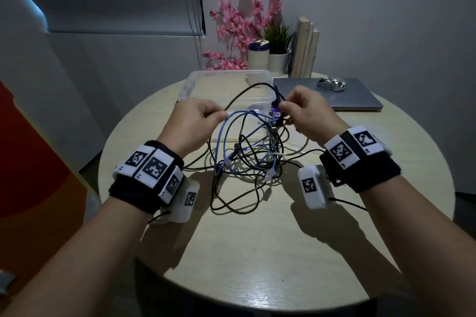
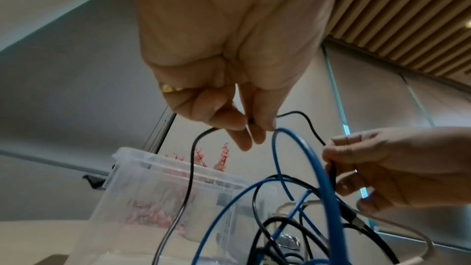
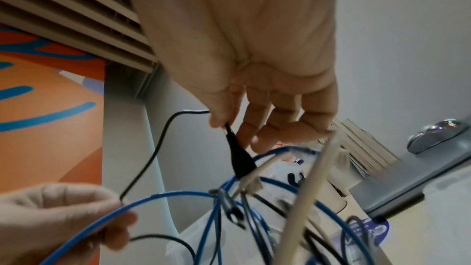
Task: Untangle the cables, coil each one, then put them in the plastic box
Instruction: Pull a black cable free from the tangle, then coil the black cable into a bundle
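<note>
A tangle of black, blue and white cables (image 1: 247, 159) lies on the round table (image 1: 257, 252), partly lifted. My left hand (image 1: 198, 116) pinches a thin black cable (image 2: 191, 160) between thumb and fingertips, with a blue cable (image 2: 316, 168) looped just under it. My right hand (image 1: 306, 110) pinches the same black cable near its black plug (image 3: 239, 160), thumb against forefinger. The black cable arcs between both hands (image 1: 247, 90) above the clear plastic box (image 1: 198, 80), which stands just behind them. A white cable (image 3: 305, 188) hangs across the right wrist view.
A closed grey laptop (image 1: 360, 98) with a silver mouse (image 1: 331, 83) on it lies at the back right. Behind the box stand a white tumbler (image 1: 258, 55), a potted plant (image 1: 279, 51), pink flowers (image 1: 239, 26) and books (image 1: 305, 46).
</note>
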